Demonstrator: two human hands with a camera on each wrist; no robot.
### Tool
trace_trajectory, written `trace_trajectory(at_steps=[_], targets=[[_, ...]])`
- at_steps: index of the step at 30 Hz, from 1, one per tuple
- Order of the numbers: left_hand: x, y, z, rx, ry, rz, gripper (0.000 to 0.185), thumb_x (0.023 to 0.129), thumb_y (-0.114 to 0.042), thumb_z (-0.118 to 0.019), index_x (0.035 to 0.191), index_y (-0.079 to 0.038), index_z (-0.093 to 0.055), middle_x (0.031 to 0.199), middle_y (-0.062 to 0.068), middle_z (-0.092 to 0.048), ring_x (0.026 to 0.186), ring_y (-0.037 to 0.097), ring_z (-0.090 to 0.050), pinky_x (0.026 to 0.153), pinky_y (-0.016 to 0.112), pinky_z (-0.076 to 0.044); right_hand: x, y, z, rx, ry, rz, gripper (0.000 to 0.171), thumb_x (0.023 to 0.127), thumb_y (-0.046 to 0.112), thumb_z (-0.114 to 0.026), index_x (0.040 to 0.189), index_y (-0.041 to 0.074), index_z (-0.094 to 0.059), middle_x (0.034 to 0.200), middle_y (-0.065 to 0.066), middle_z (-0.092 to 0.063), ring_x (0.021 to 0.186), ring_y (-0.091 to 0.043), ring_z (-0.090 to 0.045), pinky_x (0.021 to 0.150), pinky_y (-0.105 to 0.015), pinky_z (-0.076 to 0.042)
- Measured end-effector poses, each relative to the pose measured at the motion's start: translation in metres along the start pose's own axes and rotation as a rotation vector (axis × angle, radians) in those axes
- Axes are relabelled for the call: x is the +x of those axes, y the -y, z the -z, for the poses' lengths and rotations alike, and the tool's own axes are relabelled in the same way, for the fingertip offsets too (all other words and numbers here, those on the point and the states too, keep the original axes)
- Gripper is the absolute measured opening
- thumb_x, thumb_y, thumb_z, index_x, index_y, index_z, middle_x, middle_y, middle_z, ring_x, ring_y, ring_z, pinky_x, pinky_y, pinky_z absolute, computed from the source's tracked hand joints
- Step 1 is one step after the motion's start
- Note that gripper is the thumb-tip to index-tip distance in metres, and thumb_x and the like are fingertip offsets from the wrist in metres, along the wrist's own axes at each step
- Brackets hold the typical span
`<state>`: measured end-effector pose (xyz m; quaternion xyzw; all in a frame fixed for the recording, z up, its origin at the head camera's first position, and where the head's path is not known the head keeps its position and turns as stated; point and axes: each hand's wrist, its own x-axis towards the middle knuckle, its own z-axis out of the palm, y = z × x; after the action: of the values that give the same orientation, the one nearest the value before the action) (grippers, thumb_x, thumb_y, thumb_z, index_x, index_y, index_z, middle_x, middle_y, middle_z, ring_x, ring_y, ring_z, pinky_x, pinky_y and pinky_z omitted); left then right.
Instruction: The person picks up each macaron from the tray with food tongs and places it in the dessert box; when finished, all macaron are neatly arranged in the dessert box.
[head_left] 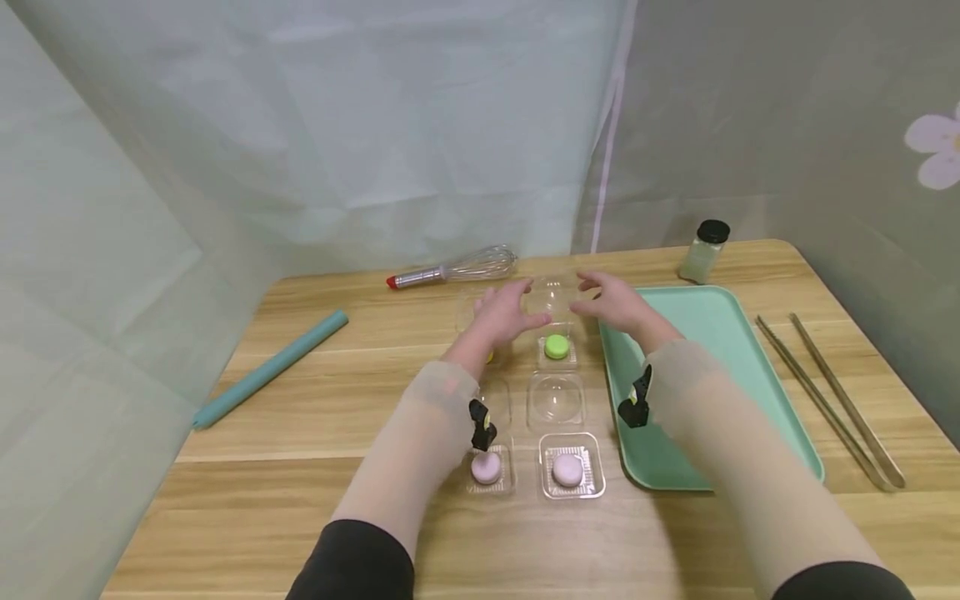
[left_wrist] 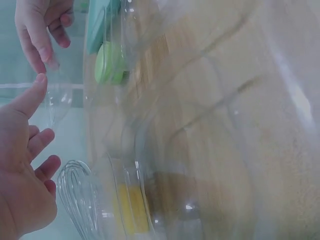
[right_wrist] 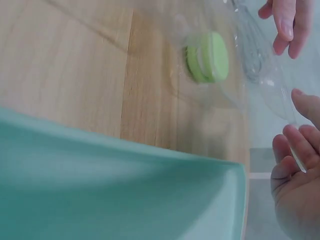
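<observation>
Several clear plastic boxes with hinged lids stand in pairs on the wooden table. One holds a green macaron (head_left: 557,347); its clear lid (head_left: 552,296) is swung back, between the hands. My left hand (head_left: 501,315) is at the lid's left side, thumb stretched out and fingers spread apart. My right hand (head_left: 617,302) pinches a corner of the lid, between thumb and forefinger in the right wrist view. A yellow macaron (left_wrist: 133,209) sits in the box beneath my left arm, mostly hidden in the head view. Nearer me are pale purple macarons (head_left: 567,470) in two boxes.
A mint green tray (head_left: 723,333) lies under my right forearm. Metal tongs (head_left: 836,400) are beyond it. At the back are a whisk (head_left: 457,271) and a jar with a black cap (head_left: 703,252). A teal rolling pin (head_left: 270,371) lies on the left.
</observation>
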<state>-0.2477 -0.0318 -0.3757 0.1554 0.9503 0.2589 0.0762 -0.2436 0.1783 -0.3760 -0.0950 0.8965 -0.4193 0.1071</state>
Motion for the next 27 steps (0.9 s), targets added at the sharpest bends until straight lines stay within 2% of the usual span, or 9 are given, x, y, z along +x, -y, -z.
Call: trace_trajectory(at_steps=[11,16,22,27], targets=[[-0.006,-0.002,0.002,-0.126,-0.059,-0.045,0.078,0.082,-0.040,-0.070,0.146,-0.018,-0.031,0.141,-0.002,-0.044,0.127,0.030,-0.033,0.104,0.050,-0.018,-0.011,0.007,0.003,0.173,-0.087,-0.018,0.067,0.090,0.022,-0.064,0.146,0.009,-0.030,0.132,-0.017,-0.046,0.118,-0.033,-0.046,0.095,-0.047,-0.041],[-0.008,0.001,0.002,-0.163,-0.085,-0.055,0.081,0.081,-0.039,-0.071,0.146,-0.017,-0.030,0.141,-0.003,-0.044,0.129,0.030,-0.032,0.106,0.053,-0.016,-0.013,0.006,0.003,0.268,-0.119,-0.001,0.063,0.090,0.016,-0.062,0.145,0.012,-0.032,0.129,-0.017,-0.048,0.112,-0.030,-0.051,0.093,-0.044,-0.043],[-0.007,0.003,0.003,-0.119,-0.093,-0.049,0.085,0.078,-0.042,-0.073,0.147,-0.017,-0.029,0.141,-0.003,-0.044,0.126,0.028,-0.035,0.104,0.049,-0.020,-0.015,0.006,-0.002,0.346,-0.141,0.032,0.060,0.092,0.011,-0.060,0.145,0.014,-0.034,0.115,-0.018,-0.054,0.098,-0.026,-0.055,0.089,-0.043,-0.046],[-0.007,0.004,0.003,-0.087,-0.090,-0.036,0.090,0.076,-0.041,-0.076,0.148,-0.020,-0.027,0.143,-0.001,-0.042,0.125,0.029,-0.034,0.102,0.049,-0.021,-0.015,0.005,-0.008,0.417,-0.117,0.057,0.061,0.090,0.009,-0.062,0.145,0.012,-0.035,0.106,-0.017,-0.057,0.093,-0.021,-0.057,0.084,-0.031,-0.049]])
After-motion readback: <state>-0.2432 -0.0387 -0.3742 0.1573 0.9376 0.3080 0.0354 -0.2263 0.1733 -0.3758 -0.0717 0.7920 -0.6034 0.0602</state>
